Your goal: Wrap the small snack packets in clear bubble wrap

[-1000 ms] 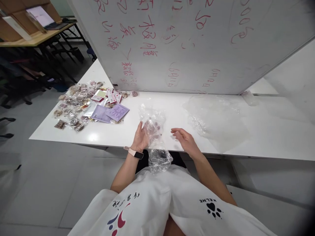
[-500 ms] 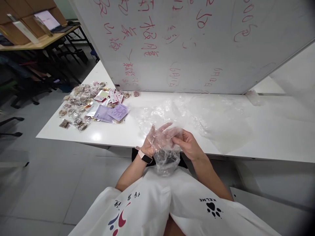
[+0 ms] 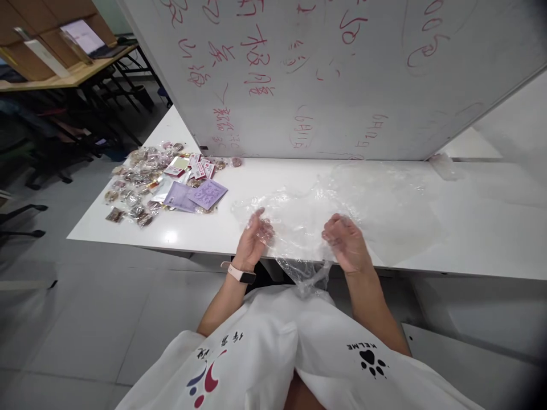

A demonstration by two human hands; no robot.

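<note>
A thin, crumpled clear plastic bag is stretched between my two hands at the table's front edge. Its lower end hangs over the edge against my shirt. My left hand, a pale-strapped band on its wrist, has its fingers curled on the left side of the plastic. On the opposite side, my right hand is closed in a fist around the film. Behind and right of that hand, another wide piece of clear plastic lies flat on the table; whether the two are joined I cannot tell.
Many small wrapped packets are heaped on the left of the white table, with purple pouches and red-and-white cards. A whiteboard with red writing stands behind. A small crumpled plastic piece lies back right.
My hands have moved apart, left hand leftward and right hand rightward. The plastic that was bunched between them is now spread wider.
</note>
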